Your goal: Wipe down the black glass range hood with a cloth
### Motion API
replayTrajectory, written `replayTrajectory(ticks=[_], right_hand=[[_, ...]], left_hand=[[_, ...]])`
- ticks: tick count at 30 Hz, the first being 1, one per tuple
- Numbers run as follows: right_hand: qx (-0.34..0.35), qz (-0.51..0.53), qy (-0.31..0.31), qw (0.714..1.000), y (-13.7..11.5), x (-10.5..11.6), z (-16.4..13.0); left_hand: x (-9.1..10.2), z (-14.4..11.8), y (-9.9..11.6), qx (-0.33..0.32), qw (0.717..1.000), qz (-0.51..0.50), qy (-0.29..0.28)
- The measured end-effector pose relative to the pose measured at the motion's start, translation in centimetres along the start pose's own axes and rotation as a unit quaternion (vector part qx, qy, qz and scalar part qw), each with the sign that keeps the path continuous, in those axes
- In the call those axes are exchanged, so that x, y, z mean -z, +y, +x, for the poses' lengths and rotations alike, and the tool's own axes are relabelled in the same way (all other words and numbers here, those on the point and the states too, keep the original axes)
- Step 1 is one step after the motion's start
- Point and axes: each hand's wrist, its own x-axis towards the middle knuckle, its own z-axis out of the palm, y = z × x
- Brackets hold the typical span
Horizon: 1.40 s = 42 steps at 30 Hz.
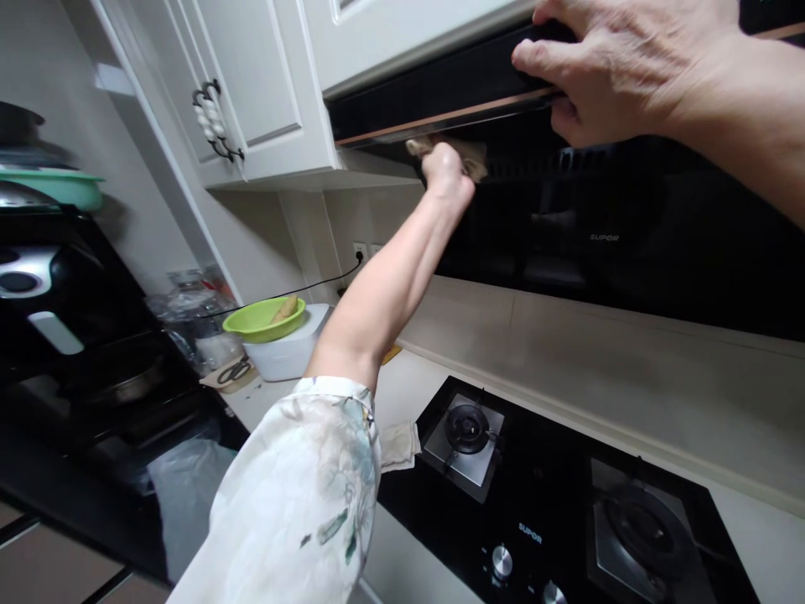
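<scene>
Over there, down to the left of the left fingers (433,161), a lime-green plastic bowl (251,324) sits on a white plastic box (272,361), dark scissors (234,370) beside it.

Home kitchen: gas hob (541,495) is sitting in the table (412,386), black range hood (604,273) is hanging above the table's back edge, white cabinets (255,75) are hanging alongside and above.

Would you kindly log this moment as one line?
left hand: holds tan cloth up at range hood | right hand: at its front edge | below: gas stove, folded cloth at its left edge
</scene>
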Motion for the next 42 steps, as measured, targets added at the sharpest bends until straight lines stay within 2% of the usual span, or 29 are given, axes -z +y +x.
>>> replayTrajectory(ticks=[2, 5, 9, 12, 14, 16, 19, 24, 29, 32, 36, 38, 42], right_hand=[[0.014, -0.003, 0.007, 1.000, 0.3, -0.2, 0.0], [0.028, -0.008, 0.021, 0.999, 0.6, -0.4, -0.1], [0.044, -0.011, 0.035, 0.998, 0.8, -0.5, -0.1], [0.035, -0.012, 0.025, 0.999, 0.6, -0.4, -0.1], [0.022, -0.015, 0.017, 0.999, 0.5, -0.3, -0.1], [0.013, -0.019, 0.014, 1.000, 0.4, -0.2, 0.0], [0.008, -0.020, 0.008, 1.000, 0.3, -0.2, 0.0], [0.016, -0.024, 0.021, 0.999, 0.5, -0.5, 0.0], [0.016, -0.026, 0.030, 0.999, 0.8, -0.9, -0.1], [0.015, -0.024, 0.035, 0.999, 0.9, -1.0, -0.2], [-0.001, -0.036, 0.021, 0.999, 0.8, -0.9, -0.1], [-0.001, -0.045, 0.021, 0.999, 0.7, -0.8, 0.0], [0.005, -0.047, 0.019, 0.999, 0.5, -0.7, 0.0]], left_hand=[[-0.3, -1.1, -1.5, -0.040, 0.994, 0.104, -0.005], [1.5, -1.3, -2.1, -0.108, 0.965, 0.238, 0.024], [6.0, 1.3, -0.6, -0.184, 0.941, 0.271, 0.087], [9.0, 3.1, 0.7, -0.221, 0.928, 0.291, 0.075], [10.1, 3.4, 1.2, -0.239, 0.918, 0.311, 0.059], [10.4, 3.1, 1.2, -0.251, 0.910, 0.326, 0.053], [9.8, 1.9, 0.7, -0.258, 0.906, 0.334, 0.035], [8.4, -0.9, 0.3, -0.261, 0.913, 0.312, -0.045], [8.2, -3.0, 0.6, -0.277, 0.896, 0.334, -0.096], [8.7, -2.7, 1.1, -0.289, 0.885, 0.347, -0.110], [10.6, -0.2, 2.2, -0.301, 0.875, 0.360, -0.118], [12.0, 1.3, 2.9, -0.300, 0.877, 0.362, -0.094], [14.6, 3.7, 4.1, -0.258, 0.911, 0.320, 0.041]])
